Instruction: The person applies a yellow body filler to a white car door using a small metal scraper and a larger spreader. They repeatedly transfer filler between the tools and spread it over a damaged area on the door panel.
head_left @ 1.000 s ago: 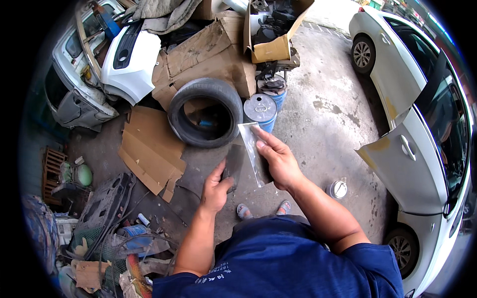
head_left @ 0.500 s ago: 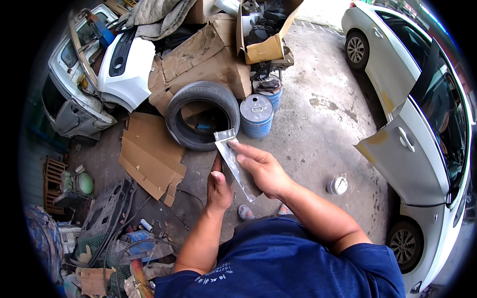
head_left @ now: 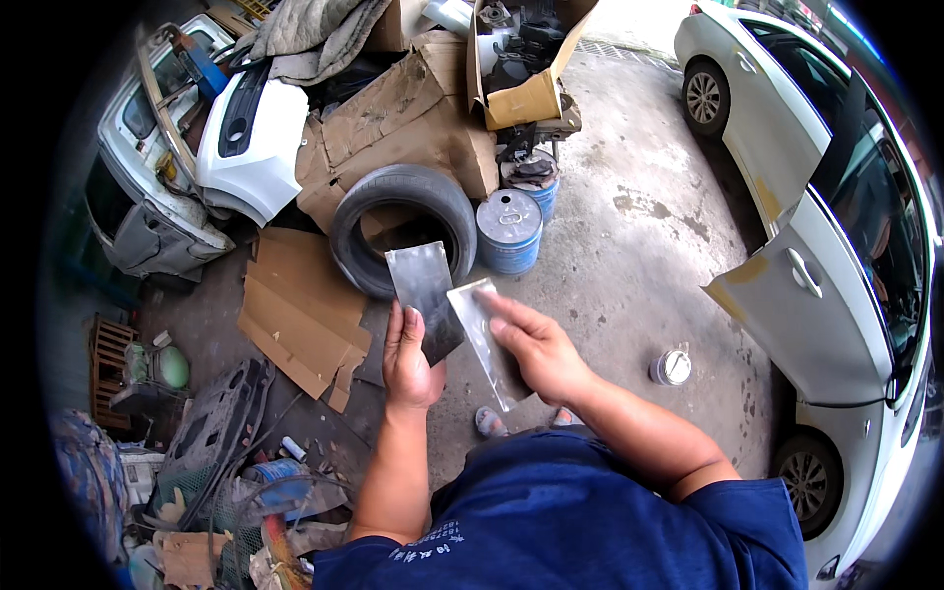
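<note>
In front of my body I hold two flat, rectangular, shiny grey putty scrapers. My left hand (head_left: 415,369) grips the darker scraper (head_left: 421,280) low along its edge, fingers behind it and thumb in front. A lighter scraper (head_left: 478,334) with a pale strip along its top edge is in my right hand (head_left: 541,344), the index finger stretched along its face. It slants just right of the left one, and a narrow gap shows between them near the top. Part of each scraper is covered by my fingers.
A tyre (head_left: 354,236) and a blue drum (head_left: 508,246) stand ahead, beside flattened cardboard (head_left: 295,315). On the right is a white car (head_left: 846,334) with its door open and yellowish patches. A small white can (head_left: 672,368) sits on the floor. Scrap lies at lower left.
The two scrapers, overlapping before, are now apart. My left hand has moved slightly left and turned, bringing its scraper's face into view. The right hand has shifted a little right and down.
</note>
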`<act>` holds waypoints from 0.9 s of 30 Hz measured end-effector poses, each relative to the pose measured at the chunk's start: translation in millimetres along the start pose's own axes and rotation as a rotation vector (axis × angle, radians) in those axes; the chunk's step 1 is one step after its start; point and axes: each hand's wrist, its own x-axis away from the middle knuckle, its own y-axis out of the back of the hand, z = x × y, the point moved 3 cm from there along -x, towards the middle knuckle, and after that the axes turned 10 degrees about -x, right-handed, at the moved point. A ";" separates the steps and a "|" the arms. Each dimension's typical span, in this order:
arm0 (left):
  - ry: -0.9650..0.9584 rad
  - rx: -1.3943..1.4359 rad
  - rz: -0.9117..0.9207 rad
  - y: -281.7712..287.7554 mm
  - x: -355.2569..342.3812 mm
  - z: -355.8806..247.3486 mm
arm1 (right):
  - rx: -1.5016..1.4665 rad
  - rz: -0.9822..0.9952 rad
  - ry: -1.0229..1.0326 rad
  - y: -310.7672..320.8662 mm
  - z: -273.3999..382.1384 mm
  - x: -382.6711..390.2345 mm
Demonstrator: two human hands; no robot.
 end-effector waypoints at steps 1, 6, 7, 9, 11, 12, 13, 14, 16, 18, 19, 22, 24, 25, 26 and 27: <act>-0.020 0.031 -0.018 -0.5 -1.3 -6.9 | 0.033 0.067 -0.106 -4.9 -6.4 12.3; -0.183 -0.233 -0.147 -14.0 3.9 -12.1 | -0.046 0.141 -0.187 -21.1 -19.2 23.2; -0.218 -0.231 -0.103 -14.2 6.4 -9.3 | -0.031 0.154 -0.172 -18.0 -15.7 16.8; -0.244 -0.170 -0.049 -15.5 10.9 -6.4 | 0.027 0.180 -0.154 -11.3 1.5 1.9; -0.216 -0.126 -0.049 -18.0 10.7 -5.8 | 0.077 0.176 -0.153 -4.5 4.4 -6.5; -0.201 -0.101 -0.047 -20.6 10.0 -5.9 | 0.085 0.166 -0.134 -1.2 3.1 -9.1; -0.242 -0.103 -0.022 -26.4 10.8 -7.9 | 0.099 0.141 -0.117 1.2 5.2 -11.0; -0.210 -0.086 -0.046 -26.1 10.9 -6.9 | 0.112 0.117 -0.099 2.8 7.2 -12.8; -0.147 -0.052 -0.094 -25.1 11.6 -4.5 | 0.150 0.092 -0.036 2.9 4.1 -11.1; -0.198 -0.073 -0.099 -19.4 6.8 -3.2 | 0.190 0.094 0.052 -5.6 -10.1 1.2; -0.178 -0.113 -0.081 -14.0 4.2 -5.9 | 0.329 0.112 0.040 -11.3 -9.2 11.3; -0.150 -0.154 -0.076 -16.7 6.5 -4.5 | 0.294 0.103 -0.037 -9.8 -2.6 2.0; -0.148 -0.011 0.010 -21.8 3.8 -3.1 | 0.311 0.042 0.070 -1.9 9.4 -15.9; -0.175 -0.018 0.028 -24.3 3.8 -3.4 | 0.301 0.006 0.116 0.6 12.2 -22.7; -0.149 0.004 0.008 -20.2 3.7 0.8 | 0.292 -0.028 0.165 2.3 14.2 -26.9; -0.113 0.020 -0.034 -16.6 3.4 2.3 | 0.379 -0.037 0.205 -0.6 12.2 -20.1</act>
